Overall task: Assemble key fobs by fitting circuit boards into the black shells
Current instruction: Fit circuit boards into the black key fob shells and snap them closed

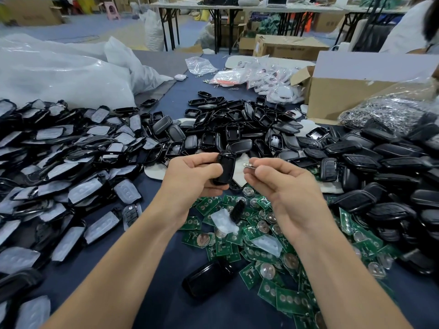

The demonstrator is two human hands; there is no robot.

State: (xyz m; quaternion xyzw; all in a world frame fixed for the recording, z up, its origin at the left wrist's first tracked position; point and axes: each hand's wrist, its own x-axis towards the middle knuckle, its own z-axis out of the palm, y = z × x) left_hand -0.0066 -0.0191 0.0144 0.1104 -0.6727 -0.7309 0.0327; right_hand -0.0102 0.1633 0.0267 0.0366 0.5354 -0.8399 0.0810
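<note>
Above the bench, the left hand clamps its grip on a shell, turned toward the right hand, whose grip pinches what is probably a board, just beside it for fitting.

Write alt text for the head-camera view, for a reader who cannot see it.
Two bare hands meet above a blue table: the left hand grips a black shell, the right hand pinches a small part. Green circuit boards lie below.

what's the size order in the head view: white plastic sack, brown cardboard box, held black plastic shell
1. white plastic sack
2. brown cardboard box, partly hidden
3. black plastic shell in the left hand, smallest though nearest the camera
</note>
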